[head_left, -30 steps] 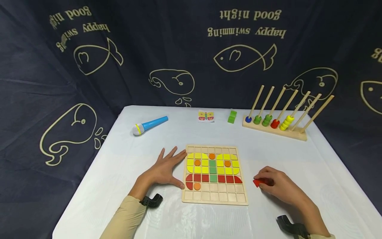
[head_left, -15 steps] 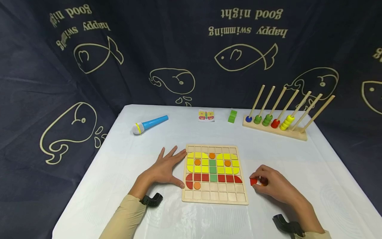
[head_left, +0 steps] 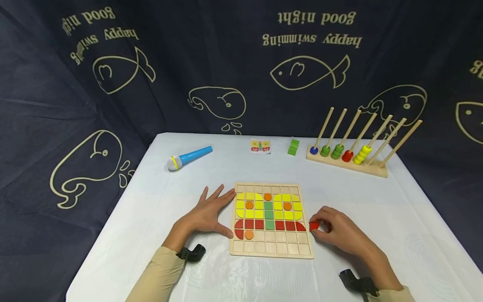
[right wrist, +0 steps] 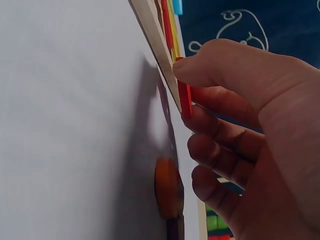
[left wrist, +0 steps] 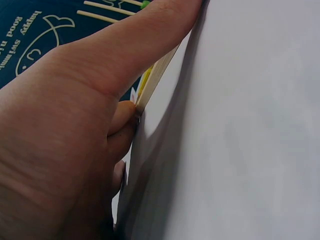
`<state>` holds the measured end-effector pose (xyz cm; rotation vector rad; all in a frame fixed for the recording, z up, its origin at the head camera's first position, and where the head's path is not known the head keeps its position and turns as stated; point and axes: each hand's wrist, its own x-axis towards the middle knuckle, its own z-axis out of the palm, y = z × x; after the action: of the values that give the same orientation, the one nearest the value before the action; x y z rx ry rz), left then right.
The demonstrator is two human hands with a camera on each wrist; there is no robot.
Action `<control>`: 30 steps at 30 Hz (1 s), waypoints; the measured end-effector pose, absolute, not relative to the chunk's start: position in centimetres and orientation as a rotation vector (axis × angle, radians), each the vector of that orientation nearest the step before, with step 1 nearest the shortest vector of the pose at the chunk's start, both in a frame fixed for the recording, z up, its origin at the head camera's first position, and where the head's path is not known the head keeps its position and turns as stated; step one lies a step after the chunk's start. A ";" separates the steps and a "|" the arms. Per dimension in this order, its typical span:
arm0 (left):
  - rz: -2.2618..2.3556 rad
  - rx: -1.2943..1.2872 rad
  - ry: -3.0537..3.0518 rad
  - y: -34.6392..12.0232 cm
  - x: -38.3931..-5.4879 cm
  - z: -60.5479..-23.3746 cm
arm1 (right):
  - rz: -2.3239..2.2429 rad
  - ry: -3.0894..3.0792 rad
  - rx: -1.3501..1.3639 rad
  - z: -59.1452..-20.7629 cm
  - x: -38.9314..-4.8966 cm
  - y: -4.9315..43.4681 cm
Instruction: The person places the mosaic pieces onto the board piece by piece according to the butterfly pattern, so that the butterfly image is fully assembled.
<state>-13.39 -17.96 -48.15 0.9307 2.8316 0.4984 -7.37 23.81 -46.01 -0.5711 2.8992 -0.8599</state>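
A square wooden grid board (head_left: 271, 250) lies on the table, with yellow, red, green and orange tiles set in a butterfly-like pattern. Against its left edge, my left hand (head_left: 206, 214) has fingers spread, thumb and index fingertip at the rim. My right hand (head_left: 341, 230) pinches a red tile (head_left: 314, 226) between thumb and fingers, right beside the board's right edge. The right wrist view shows this red tile (right wrist: 184, 95) edge-on under the thumb, close to the board's side. An orange round piece (right wrist: 167, 187) appears below that hand, hidden from the head view.
A bead abacus (head_left: 347, 163) with wooden rods stands at the back right. Behind the board are a small butterfly picture card (head_left: 260, 146) and a green block (head_left: 293, 147). A blue toy microphone (head_left: 190, 157) lies at the back left. A dark printed cloth (head_left: 241, 63) hangs behind.
My right hand has moved left with the red tile, from well off the board to its right edge. The left hand and the tiles on the board have stayed put.
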 end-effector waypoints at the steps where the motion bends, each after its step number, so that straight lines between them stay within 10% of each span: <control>1: 0.500 0.931 2.829 -18.0 -13.4 -48.1 | -0.853 2.899 -0.573 -46.0 -7.4 23.6; 30: 0.498 0.923 2.821 -17.9 -13.2 -47.9 | -0.779 2.850 -0.965 -45.6 -7.7 15.1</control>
<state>-13.24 -17.87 -47.87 0.9229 2.8213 0.4975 -7.70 15.06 -45.55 -0.9652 2.8500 -0.7787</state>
